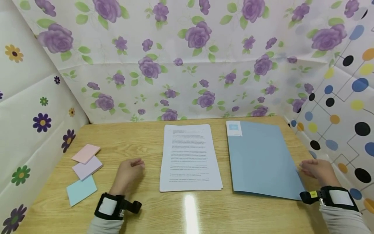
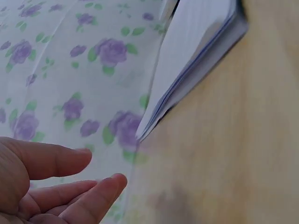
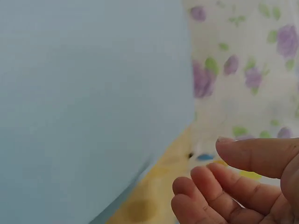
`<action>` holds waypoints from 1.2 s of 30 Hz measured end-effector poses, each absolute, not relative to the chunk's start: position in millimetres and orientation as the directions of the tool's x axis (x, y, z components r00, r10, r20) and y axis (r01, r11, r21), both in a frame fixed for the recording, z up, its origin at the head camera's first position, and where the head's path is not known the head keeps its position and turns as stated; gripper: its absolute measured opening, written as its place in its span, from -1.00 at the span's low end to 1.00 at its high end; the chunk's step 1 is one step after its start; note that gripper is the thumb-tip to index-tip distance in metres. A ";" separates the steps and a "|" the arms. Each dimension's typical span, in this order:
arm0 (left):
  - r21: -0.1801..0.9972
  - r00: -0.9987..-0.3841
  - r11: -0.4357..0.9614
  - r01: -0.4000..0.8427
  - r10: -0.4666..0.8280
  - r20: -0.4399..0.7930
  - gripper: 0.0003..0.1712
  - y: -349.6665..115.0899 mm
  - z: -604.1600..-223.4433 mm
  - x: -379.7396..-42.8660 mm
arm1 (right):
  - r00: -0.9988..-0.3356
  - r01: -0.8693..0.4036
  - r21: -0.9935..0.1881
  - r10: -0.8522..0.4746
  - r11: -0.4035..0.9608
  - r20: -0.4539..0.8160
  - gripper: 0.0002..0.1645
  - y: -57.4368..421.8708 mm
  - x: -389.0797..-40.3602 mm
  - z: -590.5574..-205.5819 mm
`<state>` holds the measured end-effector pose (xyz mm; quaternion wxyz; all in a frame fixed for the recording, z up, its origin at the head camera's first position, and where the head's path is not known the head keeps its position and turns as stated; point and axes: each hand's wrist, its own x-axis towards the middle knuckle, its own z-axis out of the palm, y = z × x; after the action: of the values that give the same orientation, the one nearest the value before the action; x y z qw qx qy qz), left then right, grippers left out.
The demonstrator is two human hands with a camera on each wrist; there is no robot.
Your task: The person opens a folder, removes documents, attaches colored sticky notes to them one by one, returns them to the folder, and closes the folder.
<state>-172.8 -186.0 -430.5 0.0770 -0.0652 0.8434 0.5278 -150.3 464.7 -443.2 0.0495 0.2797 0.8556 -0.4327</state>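
Note:
A stack of printed paper (image 1: 190, 159) lies in the middle of the wooden table, its layered edge showing in the left wrist view. To its right is a blue folder (image 1: 260, 159) with a white label (image 1: 234, 128) at its top left corner. My left hand (image 1: 130, 172) is over the table between the paper and some coloured pads, holding nothing, thumb and fingers apart in its wrist view. By the folder's right edge hovers my right hand (image 1: 317, 170), fingers loosely bent and nothing between them; the folder's blue surface (image 3: 93, 102) fills much of the right wrist view.
Three small pads overlap at the left: pink (image 1: 86, 153), lilac (image 1: 87, 167) and light blue (image 1: 81, 191). A flowered sheet (image 1: 175, 74) hangs behind the table (image 1: 163, 214). Patterned sheets also close in the left and right sides.

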 end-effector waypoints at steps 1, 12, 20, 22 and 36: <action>0.868 -0.981 0.461 -0.186 -0.045 -0.187 -0.43 -192.7 -427.3 -174.7 | -0.854 0.496 -0.723 0.421 0.481 -0.305 -0.44 462.7 -148.9 -440.7; 0.550 -0.986 0.819 -0.165 -0.138 -0.090 -0.15 -276.2 -406.5 -200.6 | -0.961 0.237 -0.698 0.267 0.676 -0.067 -0.35 397.1 -129.3 -403.5; 0.446 -0.978 0.873 -0.197 -0.209 -0.022 -0.23 -323.9 -421.2 -215.2 | -0.983 0.161 -0.706 0.176 0.690 -0.052 -0.44 359.3 -126.3 -396.2; 0.439 -0.974 0.872 -0.217 -0.221 -0.042 -0.26 -330.1 -423.9 -216.3 | -0.984 0.162 -0.709 0.163 0.686 -0.067 -0.42 356.6 -125.4 -397.6; 0.424 -0.954 0.855 -0.298 -0.279 -0.108 -0.32 -335.1 -431.9 -218.3 | -0.979 0.196 -0.713 0.170 0.673 -0.108 -0.45 351.4 -125.3 -406.1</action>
<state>-218.3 -335.1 -431.9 0.0212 -0.1496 0.9629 0.2235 -125.3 351.4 -406.1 0.0161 0.1000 0.9146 -0.3916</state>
